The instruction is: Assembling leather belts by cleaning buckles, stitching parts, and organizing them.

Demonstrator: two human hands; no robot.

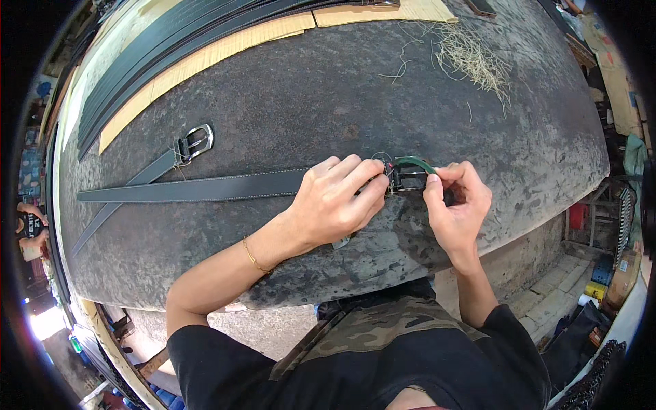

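A black leather belt [239, 186] with pale edge stitching lies across the dark table, its buckle [410, 182] between my hands. My left hand [342, 195] is closed on the belt's buckle end, fingers bent over it; the fingertips partly hide the join. Loose thread shows beside those fingers. Just right of there, my right hand [461, 205] pinches the end of a thin, curved green strip [418, 162] that arches over the buckle. What its other end is fixed to is hidden. A second black belt [152, 167] passes beneath the first, its silver buckle [200, 141] lying farther off.
Many dark belts [171, 48] lie stacked on cardboard [249, 44] at the far left. A tangle of pale thread scraps [475, 61] sits at the far right of the worn table [287, 123]. Another person [31, 229] is at the left edge.
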